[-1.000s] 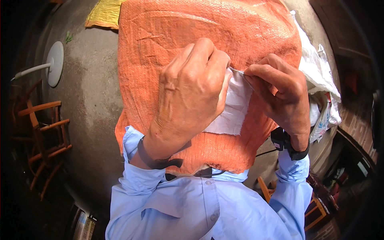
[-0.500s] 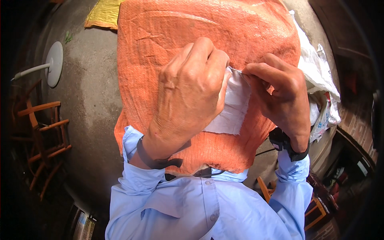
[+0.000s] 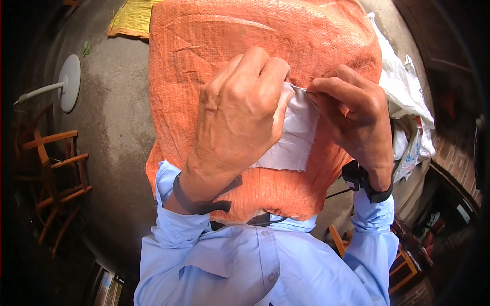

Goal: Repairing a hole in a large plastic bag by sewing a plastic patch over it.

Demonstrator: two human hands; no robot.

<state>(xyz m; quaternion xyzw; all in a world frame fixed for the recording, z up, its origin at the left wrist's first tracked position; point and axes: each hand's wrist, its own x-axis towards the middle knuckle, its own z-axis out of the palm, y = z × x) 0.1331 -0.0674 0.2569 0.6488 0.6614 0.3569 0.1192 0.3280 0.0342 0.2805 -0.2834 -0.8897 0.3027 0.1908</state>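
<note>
A small piece of white cloth [image 3: 291, 140] hangs between my two hands, in front of an orange woven sack [image 3: 204, 41] spread before me. My left hand [image 3: 240, 102] is closed, its thumb and fingers pinching the upper left of the cloth; the fingertips are partly hidden behind the hand. With thumb and forefinger, my right hand [image 3: 352, 102] pinches the upper right corner. The top edge runs taut and slightly folded from one grip to the other, while the lower edge lies loose over the sack.
White plastic sacks [image 3: 403, 97] lie on the floor to the right. At the far left are a white round-based stand [image 3: 70, 83] and a wooden chair [image 3: 56, 163]. A yellow woven sack [image 3: 130, 19] lies at the upper left. Behind my right arm is more wooden furniture [image 3: 403, 270].
Both hands have shifted very slightly to the left, keeping their pinch on the white cloth. The sack has barely moved.
</note>
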